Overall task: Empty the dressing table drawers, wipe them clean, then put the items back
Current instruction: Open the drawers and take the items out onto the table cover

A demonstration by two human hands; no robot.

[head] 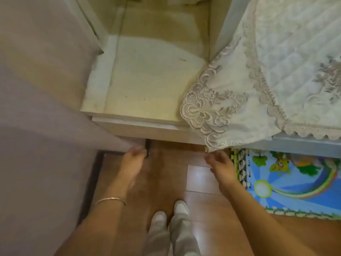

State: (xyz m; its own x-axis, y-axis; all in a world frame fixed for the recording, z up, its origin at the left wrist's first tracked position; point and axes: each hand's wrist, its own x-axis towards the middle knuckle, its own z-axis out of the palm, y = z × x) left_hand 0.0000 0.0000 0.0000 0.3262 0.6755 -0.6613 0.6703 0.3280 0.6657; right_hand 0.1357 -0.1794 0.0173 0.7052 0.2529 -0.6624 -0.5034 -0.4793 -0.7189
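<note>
Fingers of left hand [132, 161] half-hidden by dark handle [147, 145] (grip unclear); right hand [220, 165] relaxed, empty.

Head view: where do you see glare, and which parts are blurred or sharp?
In the head view, bright glare lies on the glossy brown wooden floor; the large pale mauve surface on the left is soft and blurred; the left hand and the right hand are slightly smeared; the cream lace-edged cloth is the sharpest.
</note>
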